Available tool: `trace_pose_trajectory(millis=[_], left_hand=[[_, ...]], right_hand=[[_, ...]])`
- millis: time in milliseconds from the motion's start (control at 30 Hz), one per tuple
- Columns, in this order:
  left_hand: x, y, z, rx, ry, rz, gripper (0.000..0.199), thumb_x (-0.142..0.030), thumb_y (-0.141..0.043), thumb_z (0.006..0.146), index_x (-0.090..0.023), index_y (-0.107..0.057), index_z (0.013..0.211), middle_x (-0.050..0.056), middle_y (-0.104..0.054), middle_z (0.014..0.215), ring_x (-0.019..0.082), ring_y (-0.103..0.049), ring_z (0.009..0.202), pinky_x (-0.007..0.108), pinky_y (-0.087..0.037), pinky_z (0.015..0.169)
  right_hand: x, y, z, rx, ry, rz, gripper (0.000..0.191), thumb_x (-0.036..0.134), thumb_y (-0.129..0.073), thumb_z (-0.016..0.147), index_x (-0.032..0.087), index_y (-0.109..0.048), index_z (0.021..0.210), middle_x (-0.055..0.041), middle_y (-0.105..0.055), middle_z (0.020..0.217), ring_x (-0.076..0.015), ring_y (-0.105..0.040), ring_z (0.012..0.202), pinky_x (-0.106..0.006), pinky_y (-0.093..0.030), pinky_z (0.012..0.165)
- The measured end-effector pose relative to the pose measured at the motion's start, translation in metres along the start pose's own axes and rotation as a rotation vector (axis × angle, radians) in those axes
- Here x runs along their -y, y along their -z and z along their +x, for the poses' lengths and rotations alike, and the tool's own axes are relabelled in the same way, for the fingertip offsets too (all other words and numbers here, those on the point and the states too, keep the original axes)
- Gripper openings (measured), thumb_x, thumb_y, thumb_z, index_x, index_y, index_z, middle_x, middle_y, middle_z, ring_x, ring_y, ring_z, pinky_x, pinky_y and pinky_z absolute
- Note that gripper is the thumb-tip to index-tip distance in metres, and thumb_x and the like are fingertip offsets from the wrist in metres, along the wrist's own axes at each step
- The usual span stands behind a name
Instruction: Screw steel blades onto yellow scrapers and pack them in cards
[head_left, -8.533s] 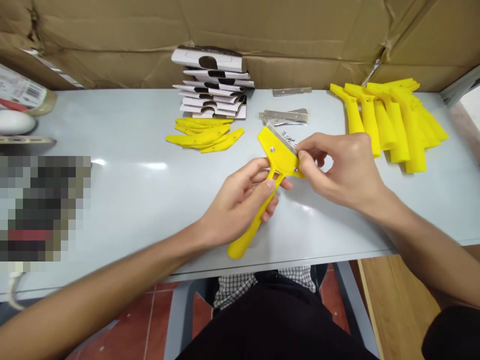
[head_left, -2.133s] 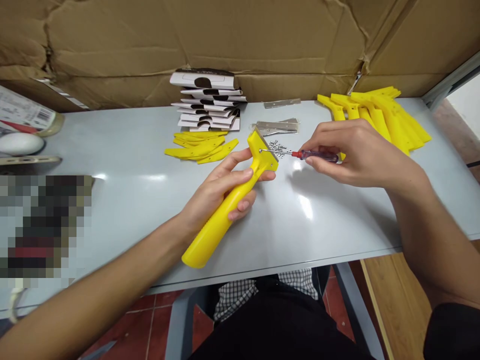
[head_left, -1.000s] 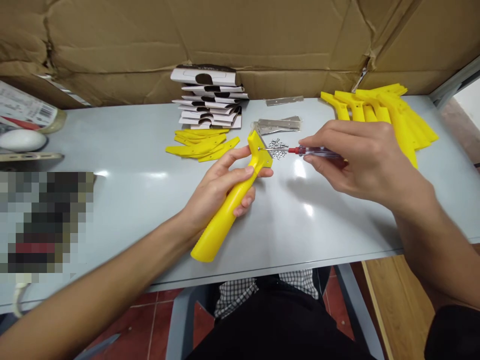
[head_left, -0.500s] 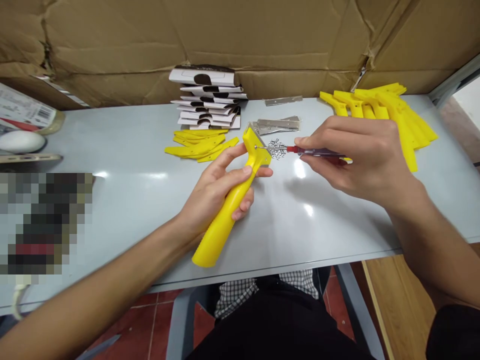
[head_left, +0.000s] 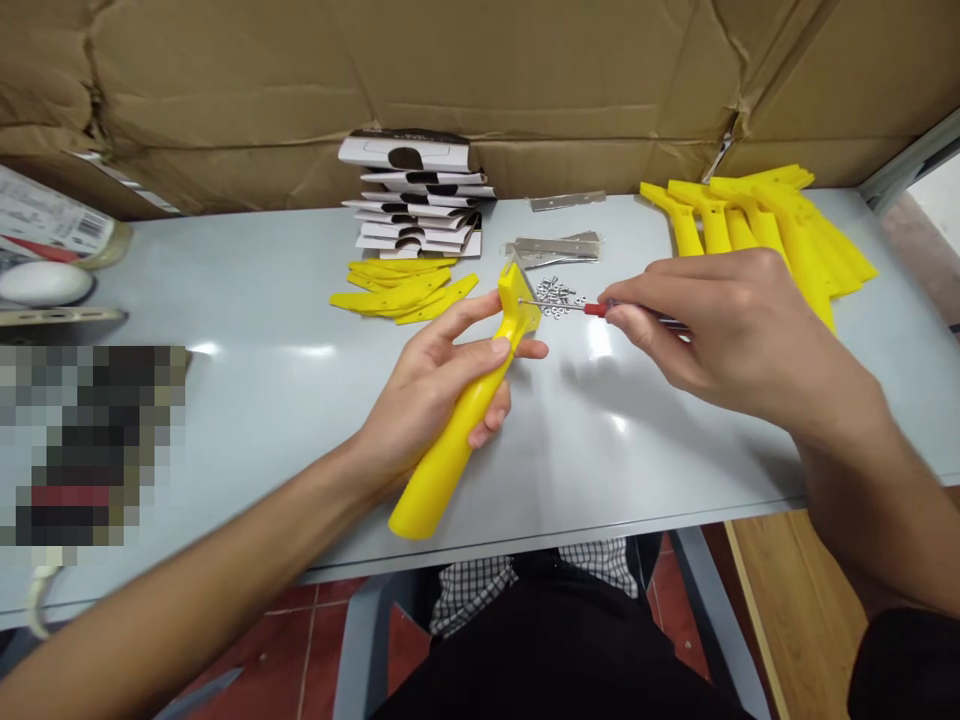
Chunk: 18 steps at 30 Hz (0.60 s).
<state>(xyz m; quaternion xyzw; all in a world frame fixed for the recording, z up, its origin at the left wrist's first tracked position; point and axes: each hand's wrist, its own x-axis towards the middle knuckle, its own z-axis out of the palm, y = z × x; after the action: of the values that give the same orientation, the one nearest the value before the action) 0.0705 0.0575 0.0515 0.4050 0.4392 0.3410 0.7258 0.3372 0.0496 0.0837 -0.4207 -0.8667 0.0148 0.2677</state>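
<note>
My left hand (head_left: 442,375) is wrapped round the handle of a yellow plastic scraper (head_left: 450,450), its head tilted up and away from me. A metal blade shows along the head's far edge. In my right hand (head_left: 720,320) is a screwdriver (head_left: 596,310) with a red collar, its handle mostly hidden by the fingers. The thin shaft reaches left to a screw in the scraper head. Just behind lie a heap of small screws (head_left: 556,296) and some metal blades (head_left: 559,248).
Several yellow scraper handles (head_left: 814,240) are piled at the right. Flat yellow plastic pieces (head_left: 405,290) lie in front of folded black-and-white cards (head_left: 416,215). Another blade (head_left: 568,200) rests farther back. At the left are a white mouse (head_left: 45,284) and a blurred-out object (head_left: 94,450). Cardboard (head_left: 525,80) lines the back.
The scraper head has turned and shifted slightly right in my left hand. My right hand has moved a little right and down with the screwdriver, its tip still at the head.
</note>
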Motion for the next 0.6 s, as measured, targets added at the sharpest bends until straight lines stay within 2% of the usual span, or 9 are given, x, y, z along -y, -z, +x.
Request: trace_pose_trajectory(millis=[200, 333, 467, 533, 600], left_hand=[[0.004, 0.001, 0.002, -0.017, 0.010, -0.009, 0.059, -0.032, -0.081, 0.096, -0.029, -0.059, 0.151, 0.010, -0.081, 0.121, 0.007, -0.056, 0.044, 0.021, -0.041, 0.035], [0.001, -0.002, 0.002, -0.027, 0.047, -0.043, 0.060, -0.028, -0.080, 0.095, -0.026, -0.059, 0.152, 0.011, -0.081, 0.119, 0.006, -0.054, 0.043, 0.019, -0.041, 0.034], [-0.001, -0.001, 0.003, -0.029, 0.090, -0.080, 0.064, -0.025, -0.078, 0.095, -0.024, -0.056, 0.155, 0.013, -0.081, 0.120, 0.005, -0.051, 0.041, 0.018, -0.038, 0.033], [-0.002, 0.000, 0.003, -0.021, 0.076, -0.094, 0.068, -0.025, -0.079, 0.094, -0.025, -0.054, 0.157, 0.013, -0.081, 0.119, 0.005, -0.051, 0.042, 0.018, -0.037, 0.033], [-0.002, 0.001, 0.004, -0.016, 0.052, -0.103, 0.070, -0.025, -0.079, 0.094, -0.026, -0.054, 0.158, 0.012, -0.081, 0.118, 0.006, -0.052, 0.042, 0.019, -0.037, 0.033]], right_hand=[[-0.001, -0.002, 0.002, -0.103, 0.043, -0.026, 0.023, 0.030, -0.064, 0.110, 0.022, -0.082, 0.098, -0.0004, -0.069, 0.073, -0.0155, -0.060, 0.061, -0.034, -0.043, 0.058], [0.005, -0.009, -0.002, -0.124, 0.054, -0.150, 0.020, 0.028, -0.063, 0.111, 0.027, -0.081, 0.104, -0.0016, -0.073, 0.085, -0.0172, -0.066, 0.070, -0.033, -0.049, 0.062], [0.006, -0.015, -0.004, -0.134, 0.121, -0.203, 0.030, 0.018, -0.052, 0.113, 0.030, -0.079, 0.106, -0.0009, -0.072, 0.096, -0.0152, -0.066, 0.076, -0.030, -0.052, 0.065], [0.003, -0.015, -0.003, -0.156, 0.137, -0.161, 0.027, 0.018, -0.052, 0.112, 0.029, -0.077, 0.112, -0.0013, -0.073, 0.102, -0.0150, -0.067, 0.078, -0.031, -0.055, 0.069], [-0.001, -0.012, -0.003, -0.131, 0.089, -0.127, 0.020, 0.026, -0.059, 0.112, 0.027, -0.074, 0.125, -0.0023, -0.076, 0.102, -0.0170, -0.069, 0.077, -0.032, -0.056, 0.072]])
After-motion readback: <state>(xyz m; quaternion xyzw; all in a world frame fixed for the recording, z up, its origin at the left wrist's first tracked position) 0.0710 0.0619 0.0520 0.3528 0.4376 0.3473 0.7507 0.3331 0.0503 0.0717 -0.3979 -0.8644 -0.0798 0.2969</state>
